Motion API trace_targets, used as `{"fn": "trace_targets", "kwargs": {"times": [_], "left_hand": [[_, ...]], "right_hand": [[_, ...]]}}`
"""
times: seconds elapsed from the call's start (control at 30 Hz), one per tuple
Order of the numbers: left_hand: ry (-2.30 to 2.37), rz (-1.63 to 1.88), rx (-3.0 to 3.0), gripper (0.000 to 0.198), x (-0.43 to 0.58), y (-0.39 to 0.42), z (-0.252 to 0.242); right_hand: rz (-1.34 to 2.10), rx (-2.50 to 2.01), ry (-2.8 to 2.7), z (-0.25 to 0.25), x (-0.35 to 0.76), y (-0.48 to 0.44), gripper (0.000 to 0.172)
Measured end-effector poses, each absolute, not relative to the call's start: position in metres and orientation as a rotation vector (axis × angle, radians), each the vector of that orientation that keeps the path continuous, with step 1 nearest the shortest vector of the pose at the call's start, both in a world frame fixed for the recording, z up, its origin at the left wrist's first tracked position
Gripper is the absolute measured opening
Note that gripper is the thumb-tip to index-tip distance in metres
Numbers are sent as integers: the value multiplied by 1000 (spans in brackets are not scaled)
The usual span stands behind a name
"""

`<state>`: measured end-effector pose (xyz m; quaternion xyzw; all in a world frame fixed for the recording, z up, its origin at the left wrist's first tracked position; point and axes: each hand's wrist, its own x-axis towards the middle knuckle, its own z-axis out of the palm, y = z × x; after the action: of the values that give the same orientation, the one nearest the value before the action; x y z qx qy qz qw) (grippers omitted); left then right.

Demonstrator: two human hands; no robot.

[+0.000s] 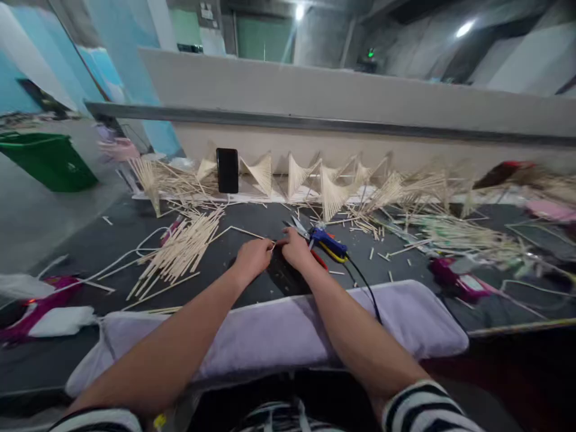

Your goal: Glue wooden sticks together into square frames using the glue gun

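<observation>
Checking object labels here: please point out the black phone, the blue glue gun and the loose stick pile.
black phone (227,170), head view, middle of its dark face.
blue glue gun (327,239), head view, on its blue body.
loose stick pile (182,252), head view, middle of the heap.

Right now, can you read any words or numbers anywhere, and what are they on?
No text here can be read.
Small white sign on the far wall: too blurred to read.
Green glowing sign high at the back: too small to read.
Pale label on the pink plastic tool: too blurred to read.
Upright black phone: dark screen, nothing written on it.
</observation>
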<state>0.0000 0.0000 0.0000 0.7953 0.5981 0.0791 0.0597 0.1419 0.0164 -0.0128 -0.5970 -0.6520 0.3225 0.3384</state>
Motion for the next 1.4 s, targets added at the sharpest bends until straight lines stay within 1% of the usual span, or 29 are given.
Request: {"fn": "trace_targets", "kwargs": {"times": [0.43, 0.8, 1.4], "left_hand": [[1812, 261, 2399, 25, 0, -1, -1], [1796, 290, 2395, 24, -1, -1, -2], [1796, 293, 2401, 25, -1, -1, -1]], "right_hand": [[836, -1580, -1711, -17, 141, 20, 64], [819, -1598, -1721, -11, 140, 17, 65], [808, -1596, -1731, -14, 140, 18, 61]]}}
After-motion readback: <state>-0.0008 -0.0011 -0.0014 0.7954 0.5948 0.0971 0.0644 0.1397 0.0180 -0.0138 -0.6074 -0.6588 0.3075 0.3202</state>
